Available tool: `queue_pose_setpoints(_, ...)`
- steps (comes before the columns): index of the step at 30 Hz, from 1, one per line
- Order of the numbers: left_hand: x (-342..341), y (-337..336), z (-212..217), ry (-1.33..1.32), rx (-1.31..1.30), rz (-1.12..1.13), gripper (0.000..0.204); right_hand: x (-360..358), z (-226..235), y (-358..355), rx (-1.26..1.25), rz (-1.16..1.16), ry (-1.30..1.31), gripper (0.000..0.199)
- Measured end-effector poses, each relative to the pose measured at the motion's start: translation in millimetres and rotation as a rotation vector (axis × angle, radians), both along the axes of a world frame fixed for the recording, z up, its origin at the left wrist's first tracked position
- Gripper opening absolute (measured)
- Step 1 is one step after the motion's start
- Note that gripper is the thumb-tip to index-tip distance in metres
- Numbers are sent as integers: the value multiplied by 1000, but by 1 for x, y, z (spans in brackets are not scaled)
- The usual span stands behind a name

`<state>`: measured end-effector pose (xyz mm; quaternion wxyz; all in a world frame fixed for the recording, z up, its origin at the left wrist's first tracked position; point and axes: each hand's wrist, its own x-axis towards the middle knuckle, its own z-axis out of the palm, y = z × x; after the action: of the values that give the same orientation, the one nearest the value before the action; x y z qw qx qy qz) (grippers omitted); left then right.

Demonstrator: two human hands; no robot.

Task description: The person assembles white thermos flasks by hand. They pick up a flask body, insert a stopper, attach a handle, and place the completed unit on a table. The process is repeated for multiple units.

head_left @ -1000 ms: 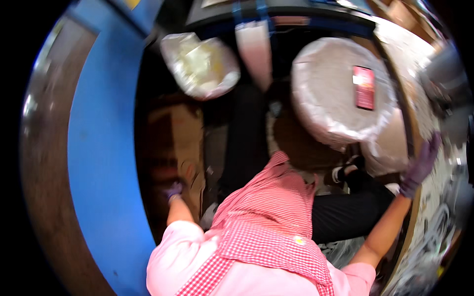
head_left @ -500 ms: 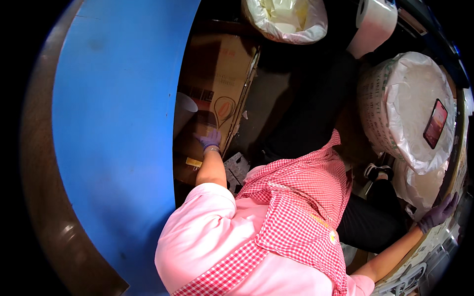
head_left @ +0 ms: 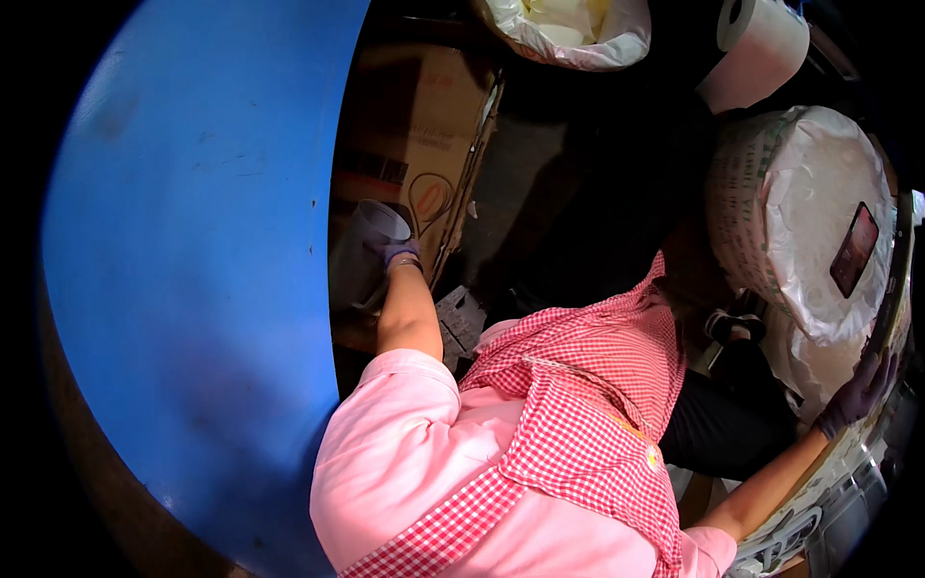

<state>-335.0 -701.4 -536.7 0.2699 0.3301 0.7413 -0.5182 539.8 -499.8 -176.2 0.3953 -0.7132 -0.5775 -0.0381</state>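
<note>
My left hand [head_left: 397,251], in a purple glove, is closed on the side of a grey cylindrical container [head_left: 356,255]. Its round rim tilts toward me, and the blue tabletop hides part of its far side. Behind the container lies a brown cardboard box [head_left: 438,125] with a line drawing on it. My right hand [head_left: 858,397], gloved as well, rests with its fingers stretched out on the edge of the patterned surface at the right, and I see nothing in it.
The blue tabletop [head_left: 202,241] fills the left side. A lined bin [head_left: 578,53] stands at the top, a white paper roll [head_left: 766,48] beside it. A phone [head_left: 855,249] lies on a wrapped white bundle [head_left: 809,212]. Grey plastic parts [head_left: 800,539] sit at lower right.
My left hand has gone from open over the cardboard box to holding the grey container, which now shows further out from the blue tabletop. My right hand stays on the edge.
</note>
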Motion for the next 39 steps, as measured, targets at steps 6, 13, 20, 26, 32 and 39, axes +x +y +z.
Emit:
queue_pose_setpoints(6,-13,21,22,-59,261,212,58,-90,16,-22,52,212,-266,33)
queue_pose_setpoints(13,24,21,102,-420,2056,2110,47,-170,-4,-49,-92,389,181,34)
queue_pose_setpoints(20,244,131,295,-1302,1962,1196,44,-252,40,-38,1,710,122,60)
queue_pose_setpoints(26,364,155,403,-1862,1901,214,63,-201,18,-61,46,718,561,48)
queue_pose_setpoints(32,361,264,360,-2251,1153,503,87,-180,-70,-117,-341,774,1125,59)
queue_pose_setpoints(39,502,244,463,-2119,736,-322,101,-114,79,-97,-64,416,870,42)
